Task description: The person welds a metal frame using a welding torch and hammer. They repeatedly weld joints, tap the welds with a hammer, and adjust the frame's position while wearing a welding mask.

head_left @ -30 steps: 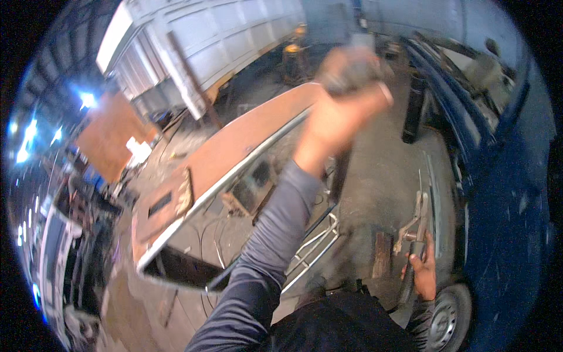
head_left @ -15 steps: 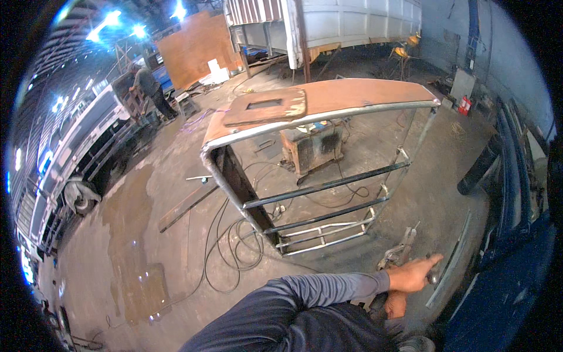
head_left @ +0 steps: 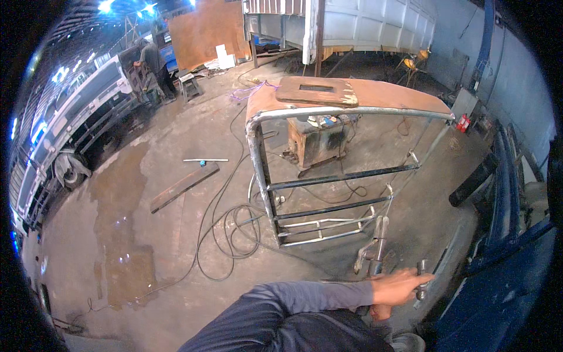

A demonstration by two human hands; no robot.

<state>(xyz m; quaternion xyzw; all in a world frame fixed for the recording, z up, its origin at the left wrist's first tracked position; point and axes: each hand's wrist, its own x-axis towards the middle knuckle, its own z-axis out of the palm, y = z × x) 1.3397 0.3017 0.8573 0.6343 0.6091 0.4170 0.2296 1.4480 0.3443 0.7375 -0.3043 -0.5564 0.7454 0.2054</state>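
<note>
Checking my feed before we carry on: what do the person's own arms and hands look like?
The left sleeve is long and wrinkled, grey near the wrist and darker navy-grey higher up, with no markings I can make out. The left hand and right hand look bare, without gloves. The right sleeve is too hidden to describe.

Right hand (head_left: 381,312): mostly hidden under my left hand (head_left: 397,287).
Hammer (head_left: 421,283): handle hidden in my grip.
White truck body (head_left: 372,26): cut off above.
Co-worker (head_left: 155,66): too small for details.
</note>
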